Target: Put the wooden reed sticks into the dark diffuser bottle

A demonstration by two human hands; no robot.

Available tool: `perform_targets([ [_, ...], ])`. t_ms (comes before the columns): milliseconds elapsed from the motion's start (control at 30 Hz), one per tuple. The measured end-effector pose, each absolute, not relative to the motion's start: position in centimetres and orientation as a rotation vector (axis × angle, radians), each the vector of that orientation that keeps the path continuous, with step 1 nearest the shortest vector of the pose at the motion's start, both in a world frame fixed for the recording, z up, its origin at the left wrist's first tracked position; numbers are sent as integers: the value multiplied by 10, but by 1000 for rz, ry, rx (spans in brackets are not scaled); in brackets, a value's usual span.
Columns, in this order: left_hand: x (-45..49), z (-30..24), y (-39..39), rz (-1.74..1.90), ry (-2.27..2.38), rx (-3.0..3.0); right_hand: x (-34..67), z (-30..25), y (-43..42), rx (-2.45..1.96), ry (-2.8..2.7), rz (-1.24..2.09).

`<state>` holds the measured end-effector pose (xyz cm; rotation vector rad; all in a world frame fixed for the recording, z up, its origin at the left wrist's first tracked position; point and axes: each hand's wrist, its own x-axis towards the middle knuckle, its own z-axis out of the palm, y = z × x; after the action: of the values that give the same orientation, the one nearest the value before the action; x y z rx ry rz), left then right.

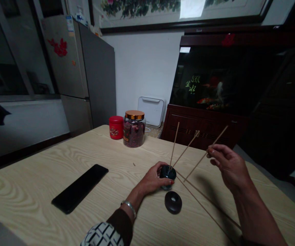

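A small dark glass diffuser bottle (167, 172) stands on the table, and my left hand (155, 179) is closed around it from the left. Two thin reed sticks (173, 148) lean out of its mouth. My right hand (224, 162) pinches another reed stick (196, 166) between thumb and fingers, slanting down so that its lower end is just right of the bottle. More long thin sticks (201, 204) lie across the table beneath my right hand. In front of the bottle lies a dark round cap (173, 202) with a pale centre.
A black phone (80, 188) lies on the left of the wooden table (34, 171). At the back stand a red canister (116, 128) and a clear jar with a copper lid (134, 131). Beyond are a fridge (98, 68) and a fish tank (209, 78).
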<state>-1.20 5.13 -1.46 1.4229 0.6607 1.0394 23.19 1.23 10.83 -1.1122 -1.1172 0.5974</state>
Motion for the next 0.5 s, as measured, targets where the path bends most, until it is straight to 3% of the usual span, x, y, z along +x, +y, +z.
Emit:
perform_targets([
  [500, -13, -13, 51, 1035, 666, 1444, 202, 100, 18, -996, -943, 606],
])
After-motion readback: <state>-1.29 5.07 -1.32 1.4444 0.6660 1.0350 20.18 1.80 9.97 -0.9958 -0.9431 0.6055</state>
